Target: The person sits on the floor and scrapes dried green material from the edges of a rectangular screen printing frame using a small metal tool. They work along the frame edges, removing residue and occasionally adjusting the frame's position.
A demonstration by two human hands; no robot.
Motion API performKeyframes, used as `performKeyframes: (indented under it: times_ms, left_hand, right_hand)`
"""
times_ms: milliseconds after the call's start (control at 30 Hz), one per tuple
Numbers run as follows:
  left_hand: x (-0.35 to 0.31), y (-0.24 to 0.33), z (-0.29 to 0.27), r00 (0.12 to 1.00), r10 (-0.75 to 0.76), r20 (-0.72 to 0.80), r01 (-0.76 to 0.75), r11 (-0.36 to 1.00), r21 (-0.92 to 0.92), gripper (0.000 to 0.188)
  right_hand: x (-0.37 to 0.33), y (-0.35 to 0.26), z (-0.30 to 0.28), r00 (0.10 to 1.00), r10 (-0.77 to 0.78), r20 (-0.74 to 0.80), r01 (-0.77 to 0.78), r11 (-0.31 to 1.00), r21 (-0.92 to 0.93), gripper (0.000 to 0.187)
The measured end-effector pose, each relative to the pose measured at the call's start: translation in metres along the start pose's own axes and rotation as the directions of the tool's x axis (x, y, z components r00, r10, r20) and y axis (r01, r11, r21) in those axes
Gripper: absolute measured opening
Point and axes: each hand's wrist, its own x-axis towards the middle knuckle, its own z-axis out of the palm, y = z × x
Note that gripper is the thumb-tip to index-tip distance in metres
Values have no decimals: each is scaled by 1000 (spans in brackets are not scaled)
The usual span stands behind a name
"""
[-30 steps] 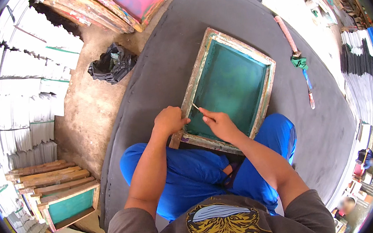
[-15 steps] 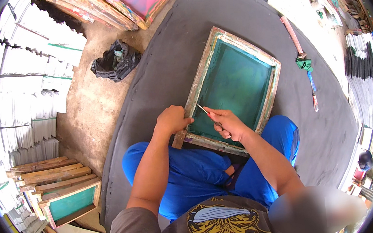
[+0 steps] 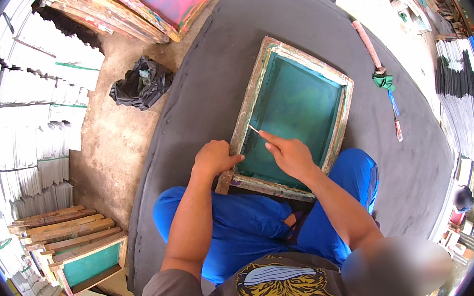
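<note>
Shirt/trousers: dark T-shirt (image 3: 284, 283) with print at bottom of frame; blue trousers (image 3: 238, 216) above it, legs folded.
Left hand (image 3: 215, 157): centre-left, at the screen's lower left rim; fingers curled, thumb stretched out onto the rim; couldn't tell if it gripped underneath.
Right hand (image 3: 289, 153): over the mesh, centre; thumb and index pinched a slim pale-tipped tool (image 3: 254, 128), handle mostly hidden.
Tool tip: pointed up-left, near the inner left edge.
Silkscreen frame (image 3: 311, 62): centre, tilted, worn paint-stained wood, green mesh.
Mat (image 3: 406, 183): dark grey, under the screen.
Right of screen: pink-handled stick (image 3: 365, 44), green cloth (image 3: 383, 81) at its lower end.
Left floor: black plastic bag (image 3: 142, 83), upper left; stacked wooden frames (image 3: 91, 265), lower left.
Far left: white sheet stacks (image 3: 35, 122).
Far right: another person (image 3: 463, 200), blurred, lower right.
</note>
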Motion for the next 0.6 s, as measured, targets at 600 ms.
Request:
performKeyframes:
  times_ms: [600]
  left_hand:
    - [-2, 7, -8, 997, -55, 60, 56, 998, -5, 55]
  right_hand:
    - [4, -11, -1, 999, 24, 44, -17, 987, -159, 42]
